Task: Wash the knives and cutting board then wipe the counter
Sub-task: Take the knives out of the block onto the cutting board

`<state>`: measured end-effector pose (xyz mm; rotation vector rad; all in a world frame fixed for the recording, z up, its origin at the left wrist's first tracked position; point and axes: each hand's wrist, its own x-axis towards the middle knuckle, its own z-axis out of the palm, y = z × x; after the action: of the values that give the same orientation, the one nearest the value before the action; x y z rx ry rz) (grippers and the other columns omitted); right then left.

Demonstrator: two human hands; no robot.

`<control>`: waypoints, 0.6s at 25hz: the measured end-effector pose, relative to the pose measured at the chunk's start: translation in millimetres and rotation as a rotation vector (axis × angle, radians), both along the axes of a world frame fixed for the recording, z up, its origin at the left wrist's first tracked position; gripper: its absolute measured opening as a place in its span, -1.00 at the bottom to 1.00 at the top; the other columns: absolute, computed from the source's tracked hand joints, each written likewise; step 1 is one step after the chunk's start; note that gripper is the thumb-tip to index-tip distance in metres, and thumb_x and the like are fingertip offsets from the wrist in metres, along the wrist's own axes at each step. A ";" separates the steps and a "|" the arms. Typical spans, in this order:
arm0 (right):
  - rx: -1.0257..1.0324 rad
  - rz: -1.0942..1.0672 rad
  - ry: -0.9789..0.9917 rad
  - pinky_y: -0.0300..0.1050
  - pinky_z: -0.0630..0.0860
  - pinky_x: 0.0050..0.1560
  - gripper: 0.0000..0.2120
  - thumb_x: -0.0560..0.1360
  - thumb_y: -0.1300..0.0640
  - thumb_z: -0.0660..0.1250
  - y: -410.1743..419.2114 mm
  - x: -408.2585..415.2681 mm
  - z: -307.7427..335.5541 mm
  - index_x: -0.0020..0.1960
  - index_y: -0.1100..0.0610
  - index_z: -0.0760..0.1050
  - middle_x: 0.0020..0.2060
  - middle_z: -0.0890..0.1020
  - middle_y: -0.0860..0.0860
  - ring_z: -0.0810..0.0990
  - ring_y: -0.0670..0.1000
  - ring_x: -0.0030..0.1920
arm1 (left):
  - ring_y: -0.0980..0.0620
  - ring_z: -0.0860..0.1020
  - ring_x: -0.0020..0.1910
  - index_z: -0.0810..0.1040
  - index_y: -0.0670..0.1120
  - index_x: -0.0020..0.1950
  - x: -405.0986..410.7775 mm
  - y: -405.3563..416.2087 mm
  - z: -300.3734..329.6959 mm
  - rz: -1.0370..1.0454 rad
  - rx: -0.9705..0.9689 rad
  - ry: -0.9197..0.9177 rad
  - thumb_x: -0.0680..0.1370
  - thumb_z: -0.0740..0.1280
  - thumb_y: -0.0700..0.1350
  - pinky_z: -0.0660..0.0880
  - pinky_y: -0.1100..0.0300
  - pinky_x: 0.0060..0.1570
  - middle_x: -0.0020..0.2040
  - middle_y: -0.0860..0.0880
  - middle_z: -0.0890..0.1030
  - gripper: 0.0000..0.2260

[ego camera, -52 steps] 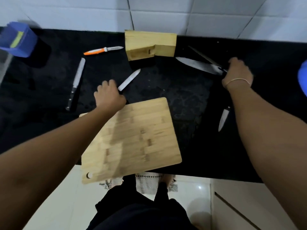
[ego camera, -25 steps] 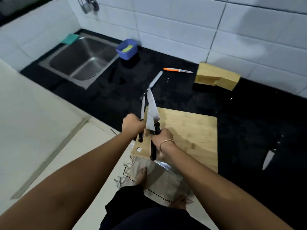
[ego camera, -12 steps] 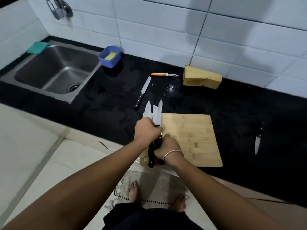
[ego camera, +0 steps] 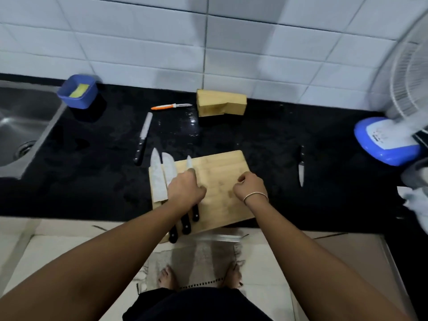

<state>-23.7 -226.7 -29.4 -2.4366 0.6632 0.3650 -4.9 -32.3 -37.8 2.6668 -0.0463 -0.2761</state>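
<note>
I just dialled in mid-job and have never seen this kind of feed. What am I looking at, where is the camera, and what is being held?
There is no machine here: a person works with two bare hands, and the single picture comes from a camera on their head, looking forward and down. On the black counter lies a wooden cutting board. The left hand rests over three black-handled knives laid side by side on the board, blades pointing away; whether it grips them I cannot tell. The right hand is loosely curled over the board and holds nothing. Loose on the counter: a long knife, an orange-handled peeler, a small knife, a wooden knife block and a blue tub. The sink is at left.
</note>
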 end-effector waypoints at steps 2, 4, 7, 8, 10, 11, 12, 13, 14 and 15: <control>-0.057 -0.022 -0.072 0.02 0.56 0.06 -0.75 0.43 0.16 0.30 -38.9 4.2 0.3 0.10 0.09 0.54 0.08 0.55 0.11 0.56 0.17 0.06 | -0.11 0.57 -0.19 0.44 -0.06 -0.04 13.0 -23.2 7.7 -0.075 -0.020 -0.027 0.46 0.35 0.01 0.56 0.04 -0.13 -0.29 0.00 0.52 -0.81; -0.131 -0.052 -0.148 0.03 0.53 0.17 -0.73 0.47 0.19 0.29 -79.0 9.8 0.9 0.16 0.14 0.56 0.14 0.53 0.16 0.54 0.21 0.14 | -0.08 0.56 -0.22 0.46 -0.05 -0.02 27.3 -48.6 11.4 -0.115 -0.036 -0.052 0.49 0.31 -0.04 0.46 -0.05 0.19 -0.36 0.03 0.48 -0.87; -0.211 -0.125 -0.241 0.02 0.48 0.22 -0.73 0.51 0.21 0.29 -142.6 26.1 -3.8 0.19 0.21 0.54 0.17 0.51 0.21 0.50 0.23 0.19 | -0.02 0.55 -0.27 0.49 -0.03 -0.03 45.2 -80.7 9.1 -0.061 -0.052 -0.060 0.49 0.29 -0.08 0.48 -0.01 0.09 -0.33 0.04 0.53 -0.91; -0.222 -0.144 -0.263 0.03 0.46 0.22 -0.73 0.52 0.21 0.29 -158.9 34.4 -7.0 0.20 0.22 0.52 0.18 0.49 0.22 0.48 0.23 0.20 | -0.01 0.56 -0.28 0.49 -0.03 -0.03 49.3 -85.3 6.2 -0.033 -0.061 -0.056 0.49 0.29 -0.09 0.48 0.05 -0.02 -0.31 0.03 0.54 -0.91; -0.257 -0.193 -0.274 0.06 0.43 0.21 -0.70 0.53 0.18 0.31 -186.5 49.7 -17.2 0.23 0.24 0.46 0.22 0.43 0.23 0.44 0.26 0.22 | -0.02 0.56 -0.27 0.49 -0.03 -0.05 53.5 -94.6 -2.6 -0.002 -0.064 -0.071 0.49 0.29 -0.10 0.43 0.13 -0.13 -0.27 0.03 0.57 -0.94; -0.287 -0.220 -0.259 0.08 0.43 0.21 -0.67 0.54 0.16 0.32 -195.5 54.9 -21.8 0.26 0.24 0.42 0.24 0.41 0.24 0.42 0.27 0.24 | -0.03 0.56 -0.26 0.49 -0.03 -0.05 53.0 -97.5 -6.3 0.006 -0.074 -0.080 0.50 0.29 -0.11 0.44 0.15 -0.20 -0.25 0.03 0.58 -0.94; -0.308 -0.243 -0.232 0.11 0.43 0.21 -0.64 0.54 0.14 0.33 -201.6 59.9 -26.5 0.29 0.24 0.39 0.25 0.40 0.25 0.41 0.28 0.25 | -0.03 0.56 -0.26 0.48 -0.02 -0.06 51.8 -100.1 -9.3 0.015 -0.081 -0.083 0.50 0.29 -0.11 0.46 0.15 -0.28 -0.24 0.03 0.58 -0.95; -0.315 -0.256 -0.209 0.13 0.43 0.21 -0.61 0.54 0.14 0.34 -204.1 66.2 -30.4 0.30 0.23 0.36 0.25 0.41 0.25 0.41 0.28 0.25 | -0.03 0.55 -0.27 0.48 -0.02 -0.06 51.5 -101.8 -11.9 0.031 -0.084 -0.079 0.49 0.30 -0.10 0.48 0.13 -0.31 -0.25 0.04 0.58 -0.95; -0.316 -0.249 -0.195 0.15 0.44 0.20 -0.60 0.52 0.16 0.35 -202.4 73.0 -33.2 0.30 0.22 0.35 0.24 0.42 0.25 0.43 0.29 0.23 | -0.02 0.55 -0.28 0.48 -0.01 -0.07 51.2 -101.3 -14.6 0.055 -0.091 -0.074 0.49 0.30 -0.10 0.51 0.11 -0.31 -0.27 0.05 0.57 -0.95; -0.318 -0.219 -0.188 0.16 0.45 0.19 -0.58 0.50 0.19 0.37 -196.9 80.1 -35.4 0.30 0.20 0.35 0.22 0.44 0.25 0.45 0.29 0.21 | 0.00 0.55 -0.29 0.47 0.00 -0.07 51.9 -98.0 -17.4 0.083 -0.100 -0.072 0.49 0.29 -0.09 0.54 0.10 -0.29 -0.29 0.07 0.56 -0.96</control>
<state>56.5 -423.5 -64.8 -2.6147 0.9524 -0.0633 47.0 -130.3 -55.1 2.5714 0.0269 -0.1471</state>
